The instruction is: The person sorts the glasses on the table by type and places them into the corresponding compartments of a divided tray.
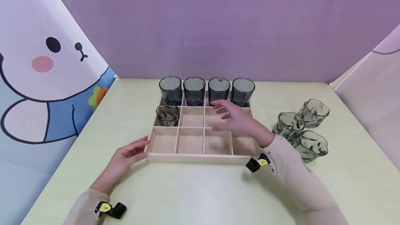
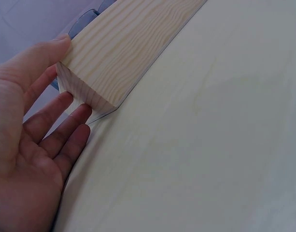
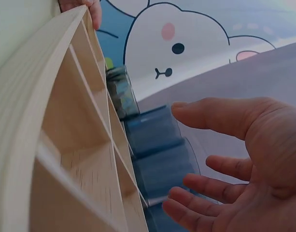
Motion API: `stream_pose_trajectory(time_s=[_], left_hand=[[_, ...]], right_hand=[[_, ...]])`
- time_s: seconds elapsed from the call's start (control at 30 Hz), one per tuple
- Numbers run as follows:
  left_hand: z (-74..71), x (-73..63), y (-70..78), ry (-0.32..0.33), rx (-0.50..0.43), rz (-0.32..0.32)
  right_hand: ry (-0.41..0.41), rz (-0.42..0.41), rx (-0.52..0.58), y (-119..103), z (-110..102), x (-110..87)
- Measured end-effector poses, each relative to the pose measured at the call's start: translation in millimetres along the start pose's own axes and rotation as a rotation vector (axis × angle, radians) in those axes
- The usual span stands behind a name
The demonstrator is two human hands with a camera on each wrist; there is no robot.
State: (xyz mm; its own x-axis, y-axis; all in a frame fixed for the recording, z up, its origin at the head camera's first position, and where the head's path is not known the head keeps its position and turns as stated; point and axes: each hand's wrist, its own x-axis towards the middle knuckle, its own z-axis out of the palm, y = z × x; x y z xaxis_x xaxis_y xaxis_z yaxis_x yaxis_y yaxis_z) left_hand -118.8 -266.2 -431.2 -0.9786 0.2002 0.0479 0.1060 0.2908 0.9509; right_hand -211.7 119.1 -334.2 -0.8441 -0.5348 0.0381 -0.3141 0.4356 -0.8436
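Observation:
A wooden divided box (image 1: 193, 158) lies on the table. My left hand (image 1: 126, 155) touches its front left corner, thumb and fingertips against the wood with the fingers loosely bent. My right hand (image 1: 239, 119) hovers over the right part of the box, fingers spread and nothing held. Several smooth blue-grey glasses (image 1: 194, 88) stand along the back row. In the middle row, the leftmost compartment contains a smoky, wavy-sided glass (image 1: 167, 115). The right wrist view shows the right thumb (image 3: 205, 113) apart from the fingers, overlapping the blue-grey glasses (image 3: 162, 166) behind.
Three more wavy glasses stand close together right of the box: one at the back (image 1: 314, 114), one at the left (image 1: 287, 126), one at the front (image 1: 309, 147). A purple backdrop (image 1: 218, 27) rises behind the table, with a cartoon-printed sheet (image 1: 40, 114) along the left.

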Motion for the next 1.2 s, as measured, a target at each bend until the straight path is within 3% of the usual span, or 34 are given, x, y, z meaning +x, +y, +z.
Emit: stream_pose_trajectory(time_s=[0.27, 0.53, 0.73, 1.03, 1.2], left_hand=[[0.1, 0.8, -0.5, 0.002, 0.006, 0.001], [0.0, 0.5, -2.9, -0.003, -0.017, 0.007], [0.1, 0.8, -2.6, -0.004, -0.018, 0.010], [-0.4, 0.9, -0.7, -0.003, -0.015, 0.007], [0.1, 0.8, -2.1, -0.002, -0.015, 0.018]], right_hand=[[0.038, -0.005, -0.076, 16, -17, -23.5], [0.058, 0.006, -0.055, 31, -33, -48.1], [0.090, 0.019, -0.097, 42, -44, -71.0], [0.172, 0.084, -0.180, 50, -57, -104.7], [0.234, 0.071, -0.199, 53, -66, -121.4]])
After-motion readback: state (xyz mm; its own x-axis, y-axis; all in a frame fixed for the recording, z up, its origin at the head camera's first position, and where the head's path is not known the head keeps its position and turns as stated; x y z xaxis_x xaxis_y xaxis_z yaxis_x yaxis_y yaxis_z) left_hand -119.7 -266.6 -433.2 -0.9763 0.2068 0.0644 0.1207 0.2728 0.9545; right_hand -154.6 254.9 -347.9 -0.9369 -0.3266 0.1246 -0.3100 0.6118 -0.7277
